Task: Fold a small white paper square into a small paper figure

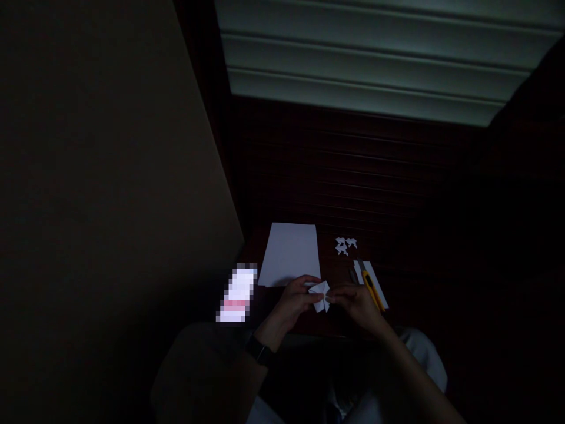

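Between my two hands is a small piece of folded white paper [318, 288] with creases and pointed flaps. My left hand [296, 299] grips its left side, thumb on top. From the right, the fingertips of my right hand [356, 303] pinch the paper's edge near its middle. Close by my right hand lies a yellow utility knife [372, 288] on some narrow white paper [380, 285]. A large white sheet or stack of paper [291, 254] lies just beyond my left hand. Several small folded paper figures [342, 246] sit at the back right.
A lit phone screen [238, 292], pixelated, is left of my left hand. The dark tabletop [329, 253] runs back to a dark slatted panel [318, 165]. A plain wall [110, 147] rises on the left. My knees are under the table's front edge. The light is dim.
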A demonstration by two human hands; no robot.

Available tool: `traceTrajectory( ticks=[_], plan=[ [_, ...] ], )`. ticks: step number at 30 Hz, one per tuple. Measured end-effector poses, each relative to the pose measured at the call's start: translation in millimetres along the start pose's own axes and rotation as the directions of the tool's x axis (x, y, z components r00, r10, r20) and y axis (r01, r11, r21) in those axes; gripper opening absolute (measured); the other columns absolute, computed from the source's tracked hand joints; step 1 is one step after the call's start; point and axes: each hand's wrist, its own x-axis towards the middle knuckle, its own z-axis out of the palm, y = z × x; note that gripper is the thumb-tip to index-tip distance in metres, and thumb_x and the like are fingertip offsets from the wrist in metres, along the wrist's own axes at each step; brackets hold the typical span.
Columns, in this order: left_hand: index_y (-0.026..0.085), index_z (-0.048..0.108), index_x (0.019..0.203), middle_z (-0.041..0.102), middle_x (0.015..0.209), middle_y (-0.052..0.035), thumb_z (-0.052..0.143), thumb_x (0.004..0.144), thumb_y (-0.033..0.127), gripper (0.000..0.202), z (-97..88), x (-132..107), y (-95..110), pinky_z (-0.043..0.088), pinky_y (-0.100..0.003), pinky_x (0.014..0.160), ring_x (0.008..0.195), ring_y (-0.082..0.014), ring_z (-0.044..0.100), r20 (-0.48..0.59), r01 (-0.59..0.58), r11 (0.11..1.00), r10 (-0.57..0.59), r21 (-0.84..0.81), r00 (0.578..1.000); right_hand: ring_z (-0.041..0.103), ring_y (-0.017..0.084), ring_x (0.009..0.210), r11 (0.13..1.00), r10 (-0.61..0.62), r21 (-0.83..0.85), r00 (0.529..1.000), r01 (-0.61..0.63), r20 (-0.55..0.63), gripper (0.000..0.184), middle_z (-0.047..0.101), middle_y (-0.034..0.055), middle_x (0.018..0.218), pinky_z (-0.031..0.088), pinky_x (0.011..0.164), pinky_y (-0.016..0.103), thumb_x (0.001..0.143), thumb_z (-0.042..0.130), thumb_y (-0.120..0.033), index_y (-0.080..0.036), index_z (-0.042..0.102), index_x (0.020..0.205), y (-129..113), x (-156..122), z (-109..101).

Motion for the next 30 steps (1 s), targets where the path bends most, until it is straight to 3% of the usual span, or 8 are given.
traceTrajectory(
  ticks=[5, 13, 23, 30],
  plan=[
    [0.017, 0.059, 0.097, 0.065, 0.089, -0.0068, 0.073, 0.061, 0.021, 0.039, 5.9, -1.0, 1.3, 0.046, -0.027, 0.065, 0.077, -0.0183, 0.062, -0.013, -0.044, 0.998, 0.044, -0.033, 0.999, 0.062, 0.020, 0.075, 0.999, 0.030, -0.015, 0.991, -0.032, -0.128, 0.013, 0.069, 0.0034, 0.078, 0.046, 0.070, 0.030, 0.074, 0.060, -0.030, -0.021, 0.070, 0.074, 4.5, -1.5, 5.6],
    [0.017, 0.060, 0.097, 0.064, 0.079, -0.0037, 0.071, 0.064, 0.021, 0.035, 14.9, -0.9, -1.0, 0.043, -0.023, 0.060, 0.070, -0.0146, 0.060, -0.092, -0.098, 0.994, 0.094, -0.044, 0.991, 0.060, 0.020, 0.066, 0.991, 0.133, 0.056, 0.929, -0.121, -0.346, 0.022, 0.068, 0.0057, 0.073, 0.044, 0.058, 0.027, 0.074, 0.060, -0.037, -0.016, 0.067, 0.076, 11.2, -4.2, 23.4],
    [0.017, 0.061, 0.095, 0.061, 0.083, -0.0037, 0.072, 0.062, 0.018, 0.035, 15.9, -2.8, 1.8, 0.045, -0.024, 0.064, 0.075, -0.0146, 0.059, -0.108, -0.084, 0.986, 0.068, -0.144, 0.992, 0.056, 0.019, 0.067, 0.995, 0.098, 0.021, 0.925, -0.097, -0.368, 0.026, 0.065, 0.0054, 0.073, 0.042, 0.059, 0.026, 0.077, 0.056, -0.040, -0.016, 0.064, 0.080, 4.3, -4.9, 30.1],
    [0.017, 0.061, 0.095, 0.062, 0.078, -0.0037, 0.071, 0.063, 0.021, 0.034, 19.5, -2.1, -0.5, 0.045, -0.024, 0.063, 0.072, -0.0149, 0.060, -0.107, -0.092, 0.991, 0.081, -0.101, 0.991, 0.054, 0.017, 0.064, 0.995, 0.078, -0.024, 0.896, -0.098, -0.437, 0.019, 0.062, 0.0026, 0.069, 0.040, 0.059, 0.025, 0.079, 0.054, -0.034, -0.017, 0.061, 0.078, 10.0, -6.1, 35.4]
  ],
)
